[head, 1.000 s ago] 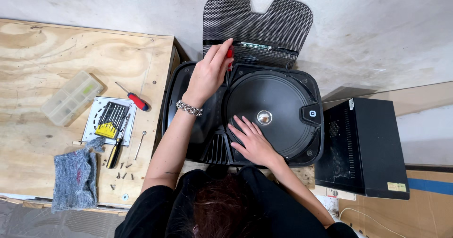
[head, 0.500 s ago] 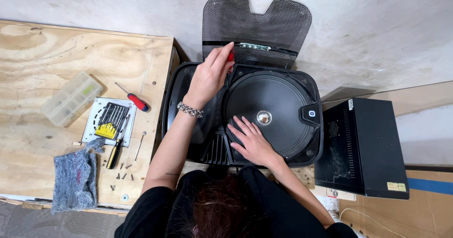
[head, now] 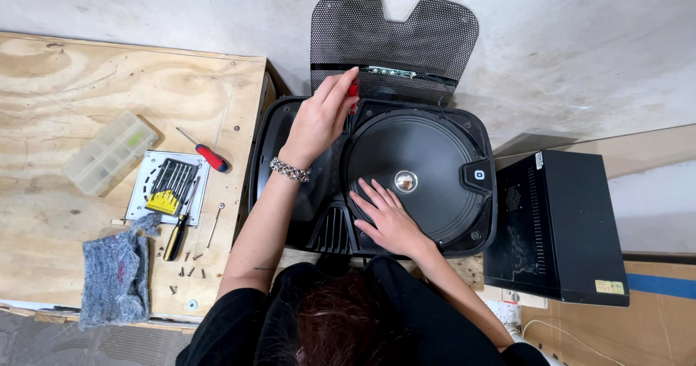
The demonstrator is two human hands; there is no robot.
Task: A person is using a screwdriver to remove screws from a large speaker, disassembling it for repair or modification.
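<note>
My left hand [head: 319, 119] has its grip pinched round a red-handled tool [head: 353, 90] at the 12 o'clock edge of the big black round speaker cabinet [head: 417, 174]. My right hand [head: 388, 217] lies flat, fingers spread, on the cone at about 7 o'clock (holding nothing). The black perforated metal grille [head: 391, 39] lies just beyond the cabinet. On the plywood table [head: 65, 83] at 9 o'clock, a clear plastic compartment box [head: 109, 152]; contents unreadable.
</note>
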